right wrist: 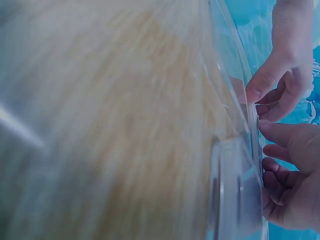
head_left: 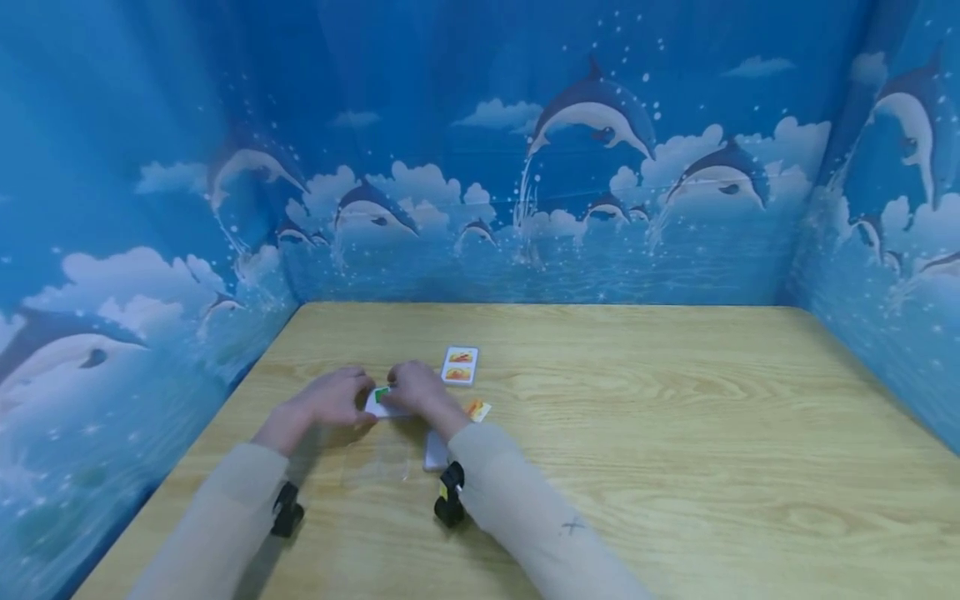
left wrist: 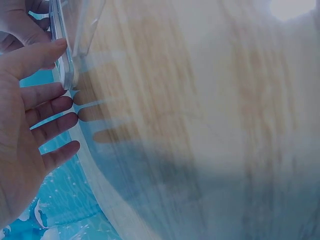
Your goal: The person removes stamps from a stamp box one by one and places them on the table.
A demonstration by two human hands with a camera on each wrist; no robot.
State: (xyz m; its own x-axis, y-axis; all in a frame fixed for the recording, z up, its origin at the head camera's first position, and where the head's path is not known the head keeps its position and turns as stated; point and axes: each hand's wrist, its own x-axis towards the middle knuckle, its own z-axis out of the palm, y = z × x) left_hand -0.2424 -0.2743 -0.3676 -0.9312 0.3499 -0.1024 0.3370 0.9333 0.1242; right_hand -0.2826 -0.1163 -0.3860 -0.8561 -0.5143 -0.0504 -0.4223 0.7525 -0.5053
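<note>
A white card with a green patch lies between my two hands on the left part of the table; whether it is one card or a stack, I cannot tell. My left hand pinches its left side, the thumb at the near edge. My right hand grips its right side from above, fingers bent over it. In the left wrist view, the left hand has its thumb and index finger at the edge, the other fingers spread loosely. In the right wrist view, the right hand has curled fingers at the same edge.
Just nearer lies a clear plastic piece. A pale stack is partly under my right forearm. Beyond the right hand are a small picture card and a card stack with two food pictures. Dolphin-printed curtains border the wooden table.
</note>
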